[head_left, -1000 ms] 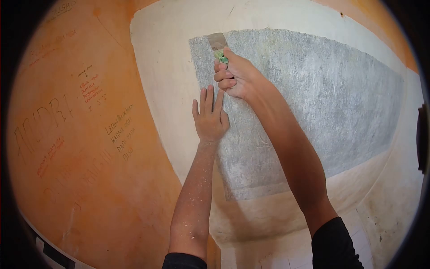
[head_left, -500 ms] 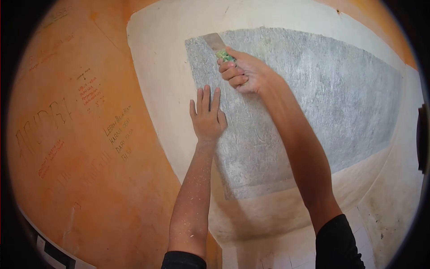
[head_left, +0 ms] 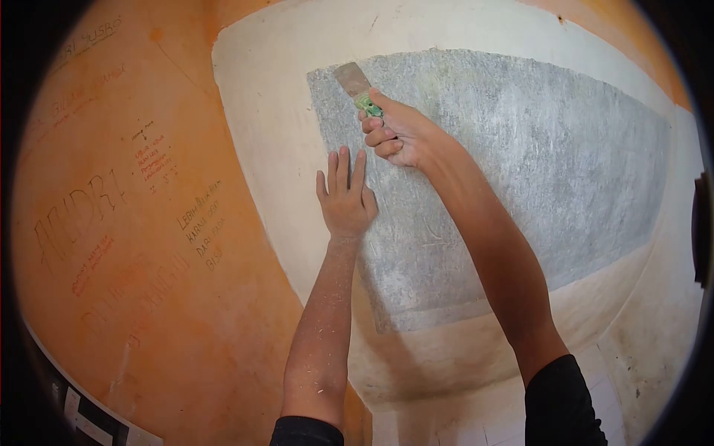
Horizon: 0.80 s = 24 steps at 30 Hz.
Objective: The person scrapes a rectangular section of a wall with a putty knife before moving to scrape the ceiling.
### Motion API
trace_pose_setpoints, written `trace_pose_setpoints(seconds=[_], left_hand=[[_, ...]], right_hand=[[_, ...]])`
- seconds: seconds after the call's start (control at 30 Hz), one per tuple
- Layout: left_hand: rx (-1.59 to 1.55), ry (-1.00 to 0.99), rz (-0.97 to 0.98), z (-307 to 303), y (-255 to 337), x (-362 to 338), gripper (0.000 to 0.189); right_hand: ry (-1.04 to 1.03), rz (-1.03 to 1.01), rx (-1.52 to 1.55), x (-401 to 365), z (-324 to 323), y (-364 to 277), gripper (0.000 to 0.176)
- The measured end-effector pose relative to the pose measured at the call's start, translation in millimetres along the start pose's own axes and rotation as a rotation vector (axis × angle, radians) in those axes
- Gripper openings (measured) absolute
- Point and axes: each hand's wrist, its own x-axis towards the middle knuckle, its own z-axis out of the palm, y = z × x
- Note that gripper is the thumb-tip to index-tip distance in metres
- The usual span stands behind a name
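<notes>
The right hand grips the scraper; the left hand lies spread on the wall below. If the scraper slips down, it could cut that hand

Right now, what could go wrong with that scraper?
If the scraper slips from the right hand or skids down, it could hit the left hand, spread below. It might also gouge the gray patch. Pale flecks on the left forearm suggest falling debris, possibly an eye hazard.
</notes>
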Motion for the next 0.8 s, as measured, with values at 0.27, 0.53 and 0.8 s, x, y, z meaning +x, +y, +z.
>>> trace_pose_setpoints(seconds=[0.27,0.53,0.8], left_hand=[[0.0,0.003,-0.001,-0.5,1.1,0.1,0.058],[-0.007,-0.005,-0.005,-0.5,0.3,-0.4,0.058],[0.001,0.011,-0.005,-0.6,1.1,-1.1,0.056]], right_hand=[[-0.023,0.002,0.044,-0.6,-6.1,-1.6,0.038],[-0.029,-0.004,0.068,-0.3,-0.9,-5.6,0.04],[0.007,-0.012,0.043,3.5,9.5,4.9,0.041]])
